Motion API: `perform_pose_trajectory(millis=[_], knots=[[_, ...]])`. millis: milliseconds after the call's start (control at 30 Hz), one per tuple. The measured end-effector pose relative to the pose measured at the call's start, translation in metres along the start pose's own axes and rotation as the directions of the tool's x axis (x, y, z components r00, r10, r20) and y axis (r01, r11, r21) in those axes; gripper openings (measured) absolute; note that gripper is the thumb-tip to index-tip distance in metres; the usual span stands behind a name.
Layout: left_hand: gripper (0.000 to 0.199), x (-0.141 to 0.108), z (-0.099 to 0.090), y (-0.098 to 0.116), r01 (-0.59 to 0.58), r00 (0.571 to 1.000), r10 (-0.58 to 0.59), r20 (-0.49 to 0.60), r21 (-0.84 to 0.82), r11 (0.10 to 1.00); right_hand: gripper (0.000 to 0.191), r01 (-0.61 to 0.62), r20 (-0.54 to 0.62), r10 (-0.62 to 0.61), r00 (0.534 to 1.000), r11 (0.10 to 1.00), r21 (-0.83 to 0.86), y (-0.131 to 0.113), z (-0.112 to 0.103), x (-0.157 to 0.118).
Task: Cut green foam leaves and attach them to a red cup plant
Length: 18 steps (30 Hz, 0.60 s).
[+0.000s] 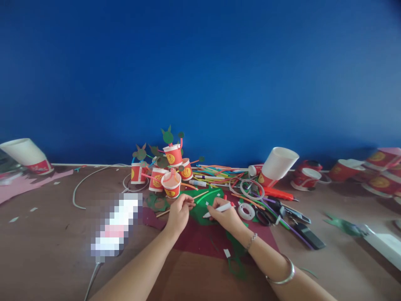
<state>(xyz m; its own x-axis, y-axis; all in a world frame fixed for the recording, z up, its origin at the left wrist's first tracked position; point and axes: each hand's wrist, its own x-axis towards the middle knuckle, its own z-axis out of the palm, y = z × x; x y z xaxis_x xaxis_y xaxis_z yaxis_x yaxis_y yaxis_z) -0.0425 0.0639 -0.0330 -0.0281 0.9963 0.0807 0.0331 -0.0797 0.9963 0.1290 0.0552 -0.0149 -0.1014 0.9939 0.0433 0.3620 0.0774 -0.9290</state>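
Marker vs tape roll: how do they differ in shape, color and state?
The marker is long and thin; the tape roll is a squat ring.
The marker is gripped in the right hand; the tape roll lies loose beside that hand.
The marker has a red end; the tape roll shows no red.
Both are mostly white.

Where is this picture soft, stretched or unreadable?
Head view: far-right red cups look smeared and stretched; head view: a mosaic patch left of the hands hides detail; head view: the marker in the right hand is clearer.
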Motion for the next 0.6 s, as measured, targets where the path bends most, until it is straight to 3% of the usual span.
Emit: perform_pose_trajectory(millis=[600], knots=[[0.016,-0.0010,-0.0008,0.0015,-0.014,1.000,0.014,0.000,0.007,1.000,0.024,0.001,-0.008,-0.001,1.000,1.000,-0.020,0.0000,0.0004,0.0007]])
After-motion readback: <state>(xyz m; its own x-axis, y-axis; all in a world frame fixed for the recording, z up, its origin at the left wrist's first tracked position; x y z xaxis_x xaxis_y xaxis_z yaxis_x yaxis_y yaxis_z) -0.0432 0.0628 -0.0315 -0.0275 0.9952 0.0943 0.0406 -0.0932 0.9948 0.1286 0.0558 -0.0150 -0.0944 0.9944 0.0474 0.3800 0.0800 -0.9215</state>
